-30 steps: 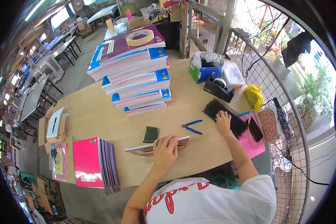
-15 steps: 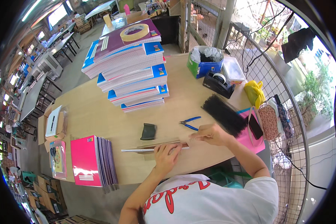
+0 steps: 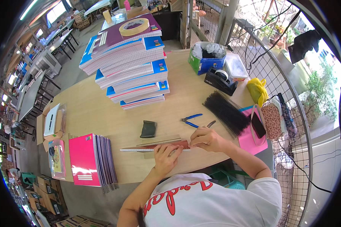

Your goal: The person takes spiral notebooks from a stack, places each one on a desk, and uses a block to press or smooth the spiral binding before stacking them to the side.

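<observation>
My left hand (image 3: 166, 158) is closed over a notebook (image 3: 134, 150), seen almost edge-on as a long white strip with reddish-brown along its far side. At the notebook's right end, my right hand (image 3: 205, 139) is closed in a pinch; what lies between its fingertips is too small to make out. A dark curved piece (image 3: 211, 123) shows just beyond the right knuckles. Blue-handled cutting pliers (image 3: 192, 120) lie on the table past that hand. Beyond the left hand is a dark curved block (image 3: 148, 129). Black spiral coils (image 3: 226, 113) lie to the right.
A tall notebook stack (image 3: 134, 72) topped by a tape roll (image 3: 134, 27) stands at the back. Pink notebooks (image 3: 89, 160) sit at left. A tape dispenser (image 3: 220, 81), a box with plastic (image 3: 207, 58), a yellow bundle (image 3: 257, 92) and a phone (image 3: 258, 126) line the right.
My right hand has moved left and down to the notebook's right end. More of the reddish-brown surface shows, and the dark curved piece has come into sight. My left hand stays on the notebook.
</observation>
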The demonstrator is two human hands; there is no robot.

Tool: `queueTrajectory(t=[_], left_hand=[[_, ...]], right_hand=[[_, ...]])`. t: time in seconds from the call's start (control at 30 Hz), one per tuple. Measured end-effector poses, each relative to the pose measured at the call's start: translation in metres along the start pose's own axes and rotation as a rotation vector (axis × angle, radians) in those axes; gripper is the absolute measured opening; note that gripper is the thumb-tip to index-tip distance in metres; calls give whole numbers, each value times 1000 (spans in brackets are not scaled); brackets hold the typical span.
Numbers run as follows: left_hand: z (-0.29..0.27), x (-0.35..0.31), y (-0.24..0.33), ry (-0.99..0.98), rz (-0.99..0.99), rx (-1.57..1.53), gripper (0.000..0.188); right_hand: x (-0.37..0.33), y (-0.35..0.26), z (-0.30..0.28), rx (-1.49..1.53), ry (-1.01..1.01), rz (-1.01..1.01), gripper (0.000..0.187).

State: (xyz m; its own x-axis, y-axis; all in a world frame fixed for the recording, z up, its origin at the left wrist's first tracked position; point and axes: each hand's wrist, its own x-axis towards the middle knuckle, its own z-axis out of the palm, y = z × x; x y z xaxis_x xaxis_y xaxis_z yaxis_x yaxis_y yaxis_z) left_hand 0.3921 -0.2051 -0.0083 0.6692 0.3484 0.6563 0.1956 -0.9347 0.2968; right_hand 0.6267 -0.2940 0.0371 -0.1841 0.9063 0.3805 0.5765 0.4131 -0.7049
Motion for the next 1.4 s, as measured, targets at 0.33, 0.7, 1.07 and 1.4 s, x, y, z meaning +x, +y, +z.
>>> queueTrajectory(t=[0.33,0.7,1.07,1.4], left_hand=[[-1,31,-10,-24,-76,-78,19],[-1,24,-10,-42,-133,-76,22],[-5,5,-11,-70,-62,-150,24],[-13,21,3,-64,-129,-105,26]], right_hand=[[-2,9,6,130,-5,130,12],[2,-7,26,-183,65,215,25],[14,-41,33,-459,26,108,34],[167,115,130,-347,-484,231,71]])
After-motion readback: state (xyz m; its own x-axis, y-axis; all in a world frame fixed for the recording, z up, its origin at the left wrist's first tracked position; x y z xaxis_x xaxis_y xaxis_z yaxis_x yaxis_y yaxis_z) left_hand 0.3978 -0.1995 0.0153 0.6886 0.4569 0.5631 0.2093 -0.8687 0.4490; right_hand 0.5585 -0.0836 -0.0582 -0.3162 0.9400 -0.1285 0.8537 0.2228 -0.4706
